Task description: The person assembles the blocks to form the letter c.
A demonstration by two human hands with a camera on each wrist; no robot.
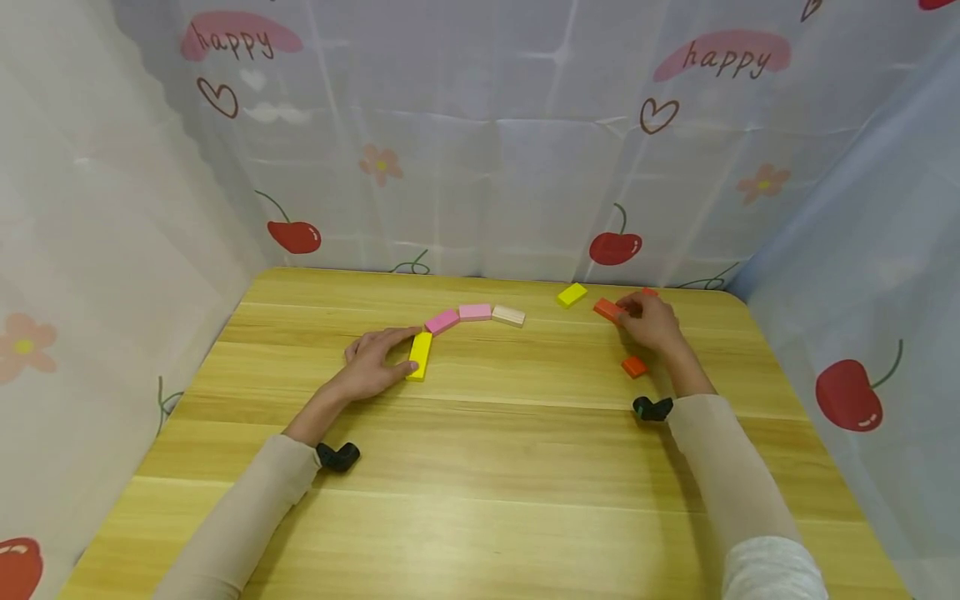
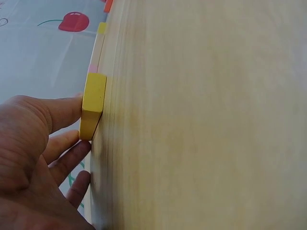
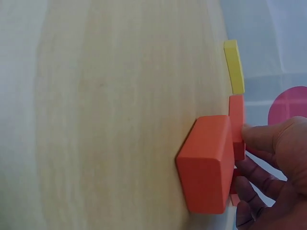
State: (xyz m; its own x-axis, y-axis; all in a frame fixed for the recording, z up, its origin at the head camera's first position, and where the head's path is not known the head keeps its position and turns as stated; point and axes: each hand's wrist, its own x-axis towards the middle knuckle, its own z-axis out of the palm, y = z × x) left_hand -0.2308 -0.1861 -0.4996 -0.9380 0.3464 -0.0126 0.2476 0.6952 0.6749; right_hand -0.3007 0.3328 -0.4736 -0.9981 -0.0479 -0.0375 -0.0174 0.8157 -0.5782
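My left hand (image 1: 369,365) pinches a yellow block (image 1: 421,357) between thumb and forefinger, with the other fingers spread beside it. In the left wrist view the same yellow block (image 2: 94,103) lies flat on the table. From its far end a short curve runs to the right: a dark pink block (image 1: 442,322), a light pink block (image 1: 475,312) and a pale wooden block (image 1: 508,316). At the back right, my right hand (image 1: 651,323) grips the right end of an orange-red block (image 1: 607,311). In the right wrist view the thumb presses against this orange-red block (image 3: 237,115).
Another yellow block (image 1: 572,295) lies left of the right hand. Nearer to me is a separate orange block (image 1: 633,367), and part of a red block (image 1: 650,292) shows behind the fingers. Patterned curtains (image 1: 487,192) surround the wooden table (image 1: 480,467).
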